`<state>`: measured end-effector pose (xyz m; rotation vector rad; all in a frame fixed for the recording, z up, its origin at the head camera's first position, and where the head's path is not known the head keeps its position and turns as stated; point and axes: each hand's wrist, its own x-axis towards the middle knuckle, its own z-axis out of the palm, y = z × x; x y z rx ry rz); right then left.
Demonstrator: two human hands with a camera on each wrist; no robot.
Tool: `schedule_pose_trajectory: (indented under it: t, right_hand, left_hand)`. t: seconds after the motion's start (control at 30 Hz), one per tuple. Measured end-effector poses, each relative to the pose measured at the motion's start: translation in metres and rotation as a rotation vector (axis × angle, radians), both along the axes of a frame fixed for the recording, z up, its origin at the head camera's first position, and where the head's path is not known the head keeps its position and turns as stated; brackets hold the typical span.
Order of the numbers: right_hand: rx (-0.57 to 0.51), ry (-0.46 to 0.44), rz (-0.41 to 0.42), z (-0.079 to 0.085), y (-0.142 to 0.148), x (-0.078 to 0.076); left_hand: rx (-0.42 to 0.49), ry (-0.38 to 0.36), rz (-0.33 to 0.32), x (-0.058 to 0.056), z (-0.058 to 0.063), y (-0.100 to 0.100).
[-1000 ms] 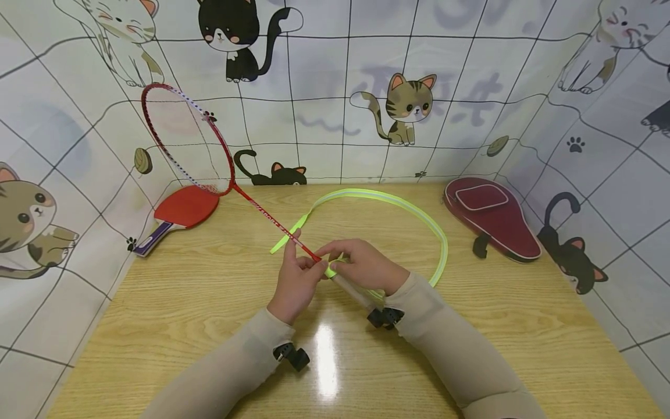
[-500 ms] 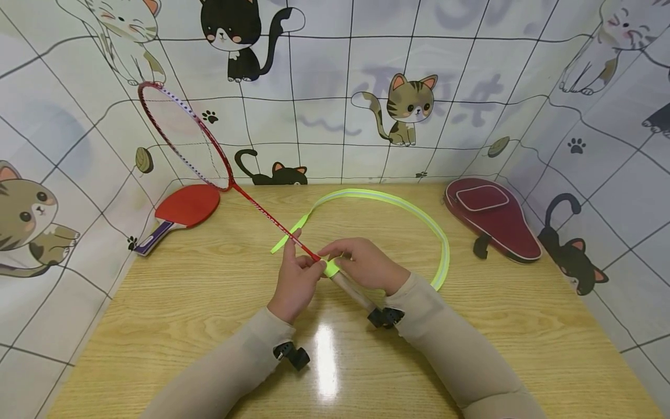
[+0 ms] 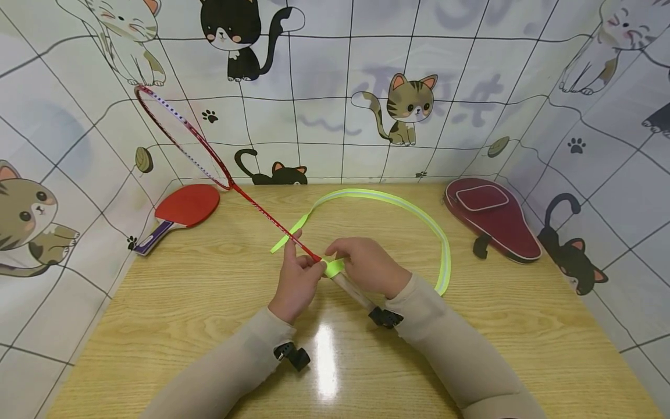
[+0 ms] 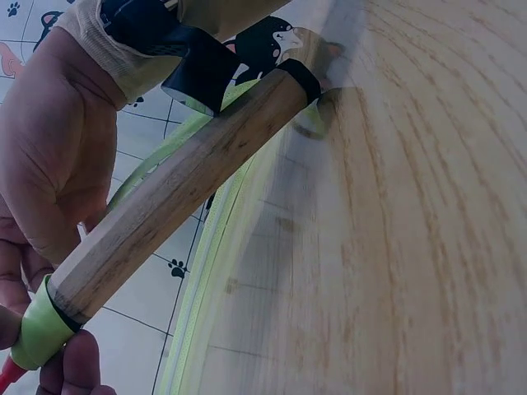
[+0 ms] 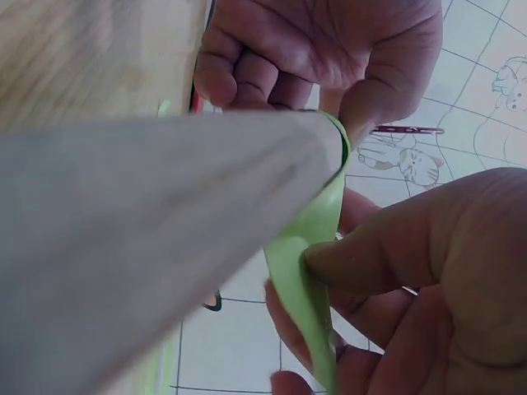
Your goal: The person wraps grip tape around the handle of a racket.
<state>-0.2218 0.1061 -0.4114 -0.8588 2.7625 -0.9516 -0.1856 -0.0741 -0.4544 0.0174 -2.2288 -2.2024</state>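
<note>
A red badminton racket (image 3: 260, 210) slants across the head view, its head up at the left and its bare wooden handle (image 4: 185, 185) towards me. My left hand (image 3: 296, 285) grips it where shaft meets handle, thumb against a turn of yellow-green grip tape (image 4: 39, 329) around the handle's top. My right hand (image 3: 373, 266) pinches the tape close to the handle; in the right wrist view thumb and fingers hold the strip (image 5: 300, 271). The tape's long tail (image 3: 387, 196), with a pale stripe along its middle, curves over the table behind both hands.
A red table tennis bat (image 3: 188, 206) lies at the table's back left. At the back right is a dark red bat case (image 3: 487, 212). Cat-patterned walls (image 3: 324, 116) close off the wooden table (image 3: 209, 279) at the back and sides.
The racket has rolled about its length, so its head looks narrower. My right hand has shifted slightly right with the tape, while my left hand stays at the handle's top.
</note>
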Motion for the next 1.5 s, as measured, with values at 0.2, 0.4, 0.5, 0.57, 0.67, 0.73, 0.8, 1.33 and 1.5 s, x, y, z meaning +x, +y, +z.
schedule_pose_trajectory:
  t: [0.2, 0.4, 0.5, 0.57, 0.67, 0.73, 0.8, 1.33, 1.5]
  right_hand:
    - [0.043, 0.004, -0.031, 0.002, -0.001, 0.003]
    - [0.076, 0.034, -0.006, 0.005, -0.001, 0.003]
    - [0.058, 0.023, 0.027, 0.005, 0.001, 0.003]
    - [0.027, -0.011, 0.047, 0.005, 0.004, 0.002]
    - [-0.012, -0.052, 0.076, 0.005, 0.006, 0.001]
    - [-0.036, -0.061, 0.101, 0.004, 0.007, 0.0]
    - [-0.055, -0.053, 0.126, 0.003, 0.007, -0.001]
    - [-0.113, -0.103, 0.206, -0.006, 0.014, -0.013]
    - [-0.104, -0.143, 0.204, -0.004, 0.013, -0.013]
  left_hand:
    - [0.003, 0.0, 0.0, 0.0, 0.0, 0.001]
    - [-0.009, 0.0, -0.015, 0.001, 0.0, 0.001]
    - [-0.009, -0.002, -0.023, 0.001, -0.001, 0.001]
    - [-0.006, -0.004, -0.026, 0.0, -0.001, 0.001]
    - [-0.003, -0.005, -0.033, 0.0, -0.001, 0.0]
    - [-0.002, -0.002, -0.035, 0.001, -0.001, 0.0]
    - [0.0, 0.004, -0.036, 0.001, -0.001, 0.0]
    - [0.008, 0.063, -0.053, -0.002, -0.002, -0.001]
    - [-0.017, 0.067, -0.055, -0.001, -0.002, -0.001]
